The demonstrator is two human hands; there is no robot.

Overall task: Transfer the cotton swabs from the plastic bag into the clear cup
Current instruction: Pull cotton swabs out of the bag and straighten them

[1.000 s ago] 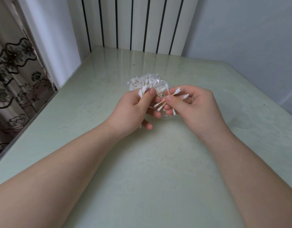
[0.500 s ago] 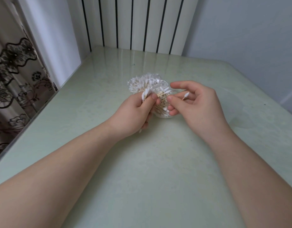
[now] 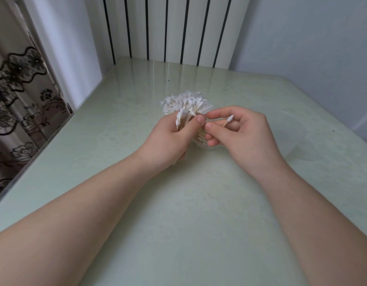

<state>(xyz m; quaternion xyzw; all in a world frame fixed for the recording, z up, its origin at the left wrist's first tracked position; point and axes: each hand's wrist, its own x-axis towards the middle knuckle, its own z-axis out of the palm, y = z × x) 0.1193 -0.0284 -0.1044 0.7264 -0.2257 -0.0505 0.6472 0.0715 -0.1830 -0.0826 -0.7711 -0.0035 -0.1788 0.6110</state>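
Bundled cotton swabs in hand, clear cup faintly seen to the right
The bundle is gripped in the curled fingers of the left hand, against the plastic bag; 1 swab, tip pointing right, is pinched by the right hand, nearer the cup.

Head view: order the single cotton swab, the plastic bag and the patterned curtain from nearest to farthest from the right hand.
1. Single cotton swab: pinched in the right hand itself.
2. Plastic bag: just left of its fingertips, beside the left hand, which grips a bunch of swabs.
3. Patterned curtain: far left, past the edge of the table.
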